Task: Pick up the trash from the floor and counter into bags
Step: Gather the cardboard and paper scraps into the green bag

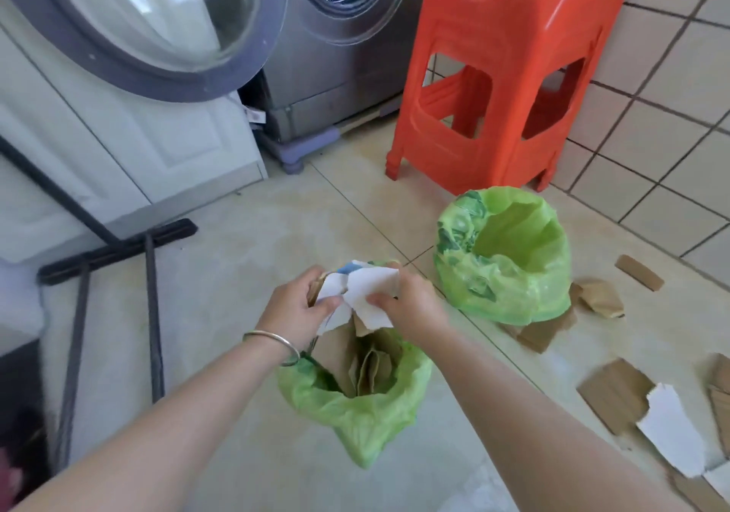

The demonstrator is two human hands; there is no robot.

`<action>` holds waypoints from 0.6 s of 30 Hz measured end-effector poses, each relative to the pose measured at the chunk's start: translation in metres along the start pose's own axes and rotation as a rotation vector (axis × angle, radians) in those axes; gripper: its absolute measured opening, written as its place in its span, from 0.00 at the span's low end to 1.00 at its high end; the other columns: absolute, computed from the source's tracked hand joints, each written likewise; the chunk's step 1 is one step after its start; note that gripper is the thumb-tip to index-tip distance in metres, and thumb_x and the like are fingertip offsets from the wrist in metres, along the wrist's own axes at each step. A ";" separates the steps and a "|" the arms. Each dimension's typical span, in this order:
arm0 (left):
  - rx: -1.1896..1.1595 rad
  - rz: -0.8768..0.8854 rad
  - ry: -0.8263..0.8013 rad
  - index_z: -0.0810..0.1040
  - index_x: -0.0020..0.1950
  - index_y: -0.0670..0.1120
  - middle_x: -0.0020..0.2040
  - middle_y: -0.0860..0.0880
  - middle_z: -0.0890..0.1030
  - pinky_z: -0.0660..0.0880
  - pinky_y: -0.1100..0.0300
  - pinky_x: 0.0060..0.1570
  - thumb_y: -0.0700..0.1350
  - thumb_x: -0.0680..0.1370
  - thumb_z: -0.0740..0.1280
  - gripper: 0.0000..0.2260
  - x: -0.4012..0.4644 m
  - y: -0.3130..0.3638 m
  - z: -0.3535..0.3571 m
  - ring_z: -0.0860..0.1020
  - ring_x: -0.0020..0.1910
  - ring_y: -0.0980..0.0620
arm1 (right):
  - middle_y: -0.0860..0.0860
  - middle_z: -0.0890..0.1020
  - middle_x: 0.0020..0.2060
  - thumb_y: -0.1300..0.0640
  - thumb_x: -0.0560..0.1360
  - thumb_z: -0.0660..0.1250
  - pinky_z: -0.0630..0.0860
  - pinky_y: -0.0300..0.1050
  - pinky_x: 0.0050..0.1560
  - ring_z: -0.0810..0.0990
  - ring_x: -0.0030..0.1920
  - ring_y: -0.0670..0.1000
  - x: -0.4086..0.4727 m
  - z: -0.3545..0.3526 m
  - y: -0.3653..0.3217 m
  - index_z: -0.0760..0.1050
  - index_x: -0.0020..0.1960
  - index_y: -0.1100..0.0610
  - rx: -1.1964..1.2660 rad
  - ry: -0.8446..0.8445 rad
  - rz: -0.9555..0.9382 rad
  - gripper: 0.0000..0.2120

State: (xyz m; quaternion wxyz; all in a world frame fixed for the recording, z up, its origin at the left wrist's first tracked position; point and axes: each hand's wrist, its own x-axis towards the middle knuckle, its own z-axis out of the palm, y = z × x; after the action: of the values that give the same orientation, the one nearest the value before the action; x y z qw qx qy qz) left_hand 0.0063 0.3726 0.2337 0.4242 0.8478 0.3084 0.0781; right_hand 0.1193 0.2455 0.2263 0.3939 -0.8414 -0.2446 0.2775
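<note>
Both bare forearms are reaching in from the bottom edge, the left one wearing a thin silver bangle [272, 343]. At their ends the left hand [294, 308] and right hand [411, 306] are each curling fingers and thumb around a torn white-faced cardboard scrap [365, 292], so each grip is closing on that scrap, holding it just above the near green plastic bag [355, 412]. That bag is sitting slumped on the pale tiled floor [237, 254] and is already holding folded brown cardboard pieces [371, 369] standing on edge. To do this step well, the hands are probably best folding or crushing the scrap narrower than the bag's mouth, then feeding it down beside the brown pieces while one hand is keeping the rim open, since the thin film looks likely to collapse. A second green plastic bag [509, 258] is standing open beyond it, near the orange plastic stool [505, 72]; nothing inside it is showing from here. Loose brown and white cardboard pieces [616, 393] are lying on the floor to the right, so much of the pickup appears to be remaining.
</note>
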 end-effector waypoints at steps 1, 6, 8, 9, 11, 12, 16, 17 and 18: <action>0.057 -0.008 -0.008 0.74 0.47 0.49 0.27 0.55 0.71 0.64 0.71 0.29 0.41 0.74 0.69 0.06 0.000 -0.010 0.005 0.70 0.30 0.54 | 0.54 0.81 0.53 0.60 0.75 0.65 0.70 0.38 0.37 0.78 0.50 0.53 0.005 0.010 0.006 0.73 0.61 0.58 -0.056 -0.030 0.025 0.15; 0.319 -0.036 -0.245 0.74 0.56 0.46 0.45 0.47 0.80 0.66 0.59 0.35 0.45 0.76 0.64 0.09 0.004 -0.047 0.045 0.77 0.44 0.46 | 0.55 0.77 0.61 0.58 0.77 0.60 0.71 0.42 0.52 0.76 0.55 0.52 0.024 0.047 0.033 0.69 0.64 0.59 -0.412 -0.262 0.220 0.16; 0.412 -0.073 -0.316 0.74 0.57 0.45 0.51 0.44 0.81 0.67 0.60 0.39 0.45 0.77 0.63 0.10 0.006 -0.057 0.058 0.78 0.50 0.43 | 0.53 0.74 0.63 0.58 0.77 0.60 0.71 0.43 0.54 0.75 0.57 0.52 0.029 0.063 0.045 0.69 0.64 0.59 -0.553 -0.264 0.235 0.16; 0.458 -0.084 -0.350 0.74 0.57 0.44 0.52 0.42 0.81 0.68 0.59 0.40 0.44 0.77 0.62 0.10 0.008 -0.061 0.064 0.78 0.51 0.42 | 0.53 0.71 0.65 0.60 0.77 0.60 0.70 0.44 0.59 0.73 0.61 0.53 0.031 0.070 0.051 0.70 0.65 0.58 -0.596 -0.245 0.227 0.17; 0.545 -0.074 -0.418 0.75 0.54 0.43 0.51 0.41 0.81 0.72 0.56 0.43 0.43 0.77 0.60 0.09 0.012 -0.070 0.075 0.78 0.51 0.41 | 0.54 0.66 0.66 0.62 0.77 0.59 0.67 0.47 0.66 0.66 0.67 0.55 0.031 0.081 0.060 0.72 0.65 0.56 -0.718 -0.191 0.179 0.17; 0.585 -0.065 -0.457 0.75 0.53 0.43 0.51 0.40 0.81 0.73 0.54 0.46 0.42 0.77 0.59 0.08 0.015 -0.074 0.080 0.78 0.51 0.41 | 0.54 0.65 0.66 0.62 0.77 0.58 0.65 0.48 0.66 0.64 0.67 0.55 0.030 0.085 0.061 0.74 0.63 0.55 -0.797 -0.169 0.145 0.16; 0.666 -0.138 -0.620 0.71 0.56 0.42 0.50 0.40 0.77 0.73 0.52 0.46 0.38 0.76 0.60 0.09 0.027 -0.088 0.099 0.78 0.51 0.40 | 0.57 0.65 0.66 0.61 0.78 0.57 0.65 0.49 0.65 0.65 0.65 0.57 0.034 0.097 0.068 0.74 0.63 0.59 -0.999 -0.163 0.095 0.15; 0.669 -0.164 -0.648 0.70 0.57 0.41 0.53 0.40 0.77 0.72 0.52 0.46 0.38 0.76 0.61 0.10 0.029 -0.089 0.103 0.78 0.53 0.39 | 0.58 0.65 0.66 0.62 0.78 0.57 0.67 0.48 0.64 0.66 0.65 0.57 0.034 0.098 0.068 0.72 0.64 0.60 -1.012 -0.168 0.098 0.16; 0.669 -0.187 -0.666 0.69 0.59 0.40 0.55 0.39 0.77 0.72 0.53 0.47 0.38 0.77 0.61 0.11 0.031 -0.090 0.106 0.77 0.54 0.39 | 0.59 0.64 0.66 0.63 0.77 0.58 0.69 0.48 0.62 0.67 0.64 0.57 0.034 0.100 0.068 0.69 0.66 0.61 -1.010 -0.175 0.106 0.17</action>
State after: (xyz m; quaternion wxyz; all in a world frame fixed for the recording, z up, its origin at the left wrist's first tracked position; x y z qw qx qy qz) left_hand 0.0315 0.3602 0.0938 0.2093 0.8852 0.2390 -0.3399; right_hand 0.0918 0.2810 0.1094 -0.0978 -0.9116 -0.3373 0.2137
